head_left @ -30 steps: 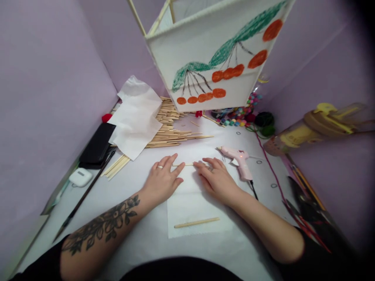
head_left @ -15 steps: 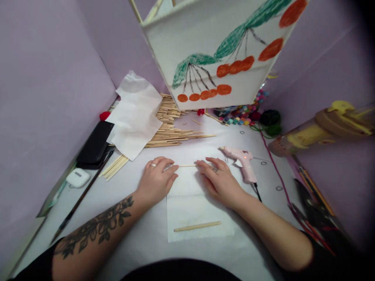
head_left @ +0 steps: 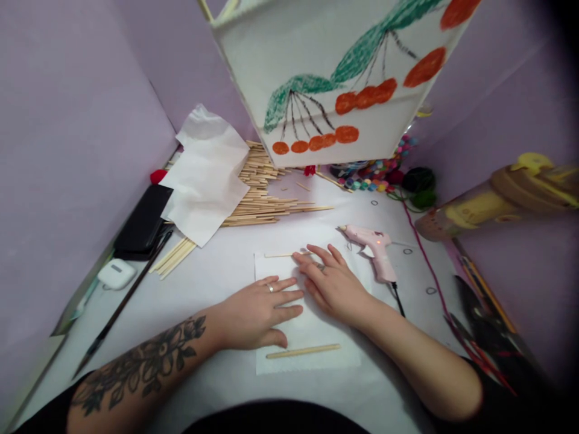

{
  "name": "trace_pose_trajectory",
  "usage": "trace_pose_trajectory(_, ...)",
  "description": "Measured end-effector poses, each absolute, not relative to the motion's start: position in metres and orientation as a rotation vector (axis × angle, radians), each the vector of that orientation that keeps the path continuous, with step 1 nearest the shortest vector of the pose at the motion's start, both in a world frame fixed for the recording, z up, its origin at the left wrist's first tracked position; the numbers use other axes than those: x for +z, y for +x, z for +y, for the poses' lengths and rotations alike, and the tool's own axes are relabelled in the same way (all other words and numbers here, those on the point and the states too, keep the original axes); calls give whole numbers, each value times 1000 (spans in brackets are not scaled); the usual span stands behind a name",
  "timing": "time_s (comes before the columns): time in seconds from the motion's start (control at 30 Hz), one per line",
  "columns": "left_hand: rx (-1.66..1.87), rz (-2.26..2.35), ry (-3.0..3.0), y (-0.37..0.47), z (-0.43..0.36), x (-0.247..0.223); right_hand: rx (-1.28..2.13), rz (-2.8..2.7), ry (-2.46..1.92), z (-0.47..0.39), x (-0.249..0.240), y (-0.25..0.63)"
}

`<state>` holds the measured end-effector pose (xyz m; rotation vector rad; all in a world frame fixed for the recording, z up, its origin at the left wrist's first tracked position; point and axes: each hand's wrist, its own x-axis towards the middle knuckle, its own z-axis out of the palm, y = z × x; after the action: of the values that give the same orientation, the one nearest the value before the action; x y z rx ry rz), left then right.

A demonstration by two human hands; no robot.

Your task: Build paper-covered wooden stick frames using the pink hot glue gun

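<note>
A white sheet of paper (head_left: 312,360) lies on the table between my forearms. Across its far end runs a thin wooden stick (head_left: 277,255); my right hand (head_left: 332,283) rests with fingertips on that stick's right part, fingers spread. My left hand (head_left: 266,310) lies flat on the middle of the sheet, fingers stretched out, holding nothing. Near the sheet's close edge lies a second wooden stick (head_left: 303,351), just below my left thumb. To the right of my right hand is a pink glue gun (head_left: 373,244) on its side, its small light glowing orange.
Wooden sticks (head_left: 262,208) are piled behind, partly under crumpled white paper (head_left: 205,181). A panel painted with cherries (head_left: 339,90) stands at the back. At left lie a black case (head_left: 142,223), an earbud case (head_left: 116,274) and a brush (head_left: 122,307); at right, a tumbler (head_left: 479,202) and scissors (head_left: 484,355).
My left hand has left the far stick and come back toward me onto the middle of the sheet, fingers spreading. My right hand has shifted slightly left along the far stick.
</note>
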<state>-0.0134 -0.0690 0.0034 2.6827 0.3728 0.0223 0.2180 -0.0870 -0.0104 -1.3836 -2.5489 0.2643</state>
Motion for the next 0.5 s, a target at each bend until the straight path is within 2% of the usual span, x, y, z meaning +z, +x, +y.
trace_pose_trajectory(0.13, 37, 376, 2669, -13, -68, 2, 287, -2541, -1404, -86, -10, 216)
trace_pose_trajectory(0.23, 210, 347, 2686, -12, -66, 2, 315, -2512, -1367, -86, -9, 217)
trace_pose_trajectory(0.37, 780, 395, 2588, -20, -68, 21, 290, -2370, -1262, -86, -9, 224)
trace_pose_trajectory(0.5, 1306, 660, 2157, -46, -76, 54, 250, -2190, -1230, -86, -10, 231)
